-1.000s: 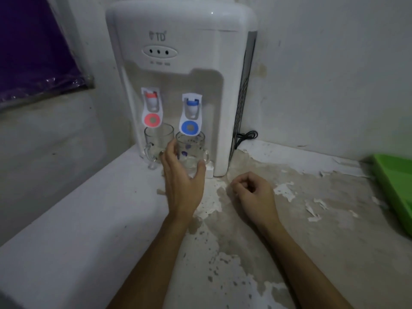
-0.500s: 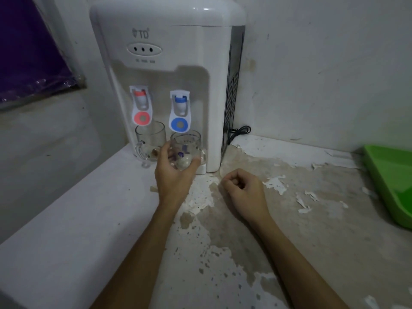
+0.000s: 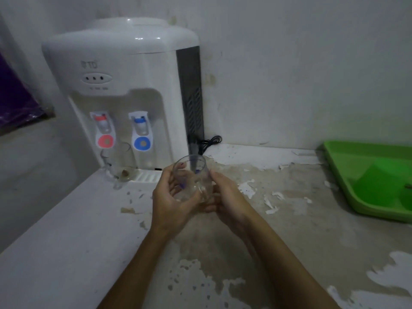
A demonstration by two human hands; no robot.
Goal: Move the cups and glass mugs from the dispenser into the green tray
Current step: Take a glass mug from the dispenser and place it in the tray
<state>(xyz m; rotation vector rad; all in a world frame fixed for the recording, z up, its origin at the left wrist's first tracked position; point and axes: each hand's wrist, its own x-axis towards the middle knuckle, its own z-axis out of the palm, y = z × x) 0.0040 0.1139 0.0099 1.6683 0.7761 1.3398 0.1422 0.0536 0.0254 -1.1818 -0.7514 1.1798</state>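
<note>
Nearest, both forearms enter from the bottom edge and meet over the worn, paint-flaked counter (image 3: 223,253). Left hand (image 3: 171,199) cups a clear glass mug (image 3: 191,177) from its left side, fingers curled round the wall and under the base; right hand (image 3: 225,197) closes on the mug's right side, thumb against the glass near the rim, fingers wrapped low where the handle appears to be, though glare hides the handle itself. Mug is held upright, clear of the counter, with a blue print on its wall; it looks empty. Just beyond, on the white drip tray (image 3: 145,176) of the water dispenser (image 3: 124,85), a second glass mug (image 3: 119,166) stands under the red tap (image 3: 103,130), with a brown speck at its bottom; the spot under the blue tap (image 3: 141,131) holds nothing. Far right, the green tray (image 3: 347,175) sits well apart from the hands, partly cut off by the frame edge; one small dark object shows at its right edge, too cropped to identify. Judgement: step in hand is the carry of the first mug, lifted off the dispenser but not yet placed. Next move calls for a sweep right across the counter, mug kept level, then a gentle set-down on the tray floor; one mug remains to fetch.
</note>
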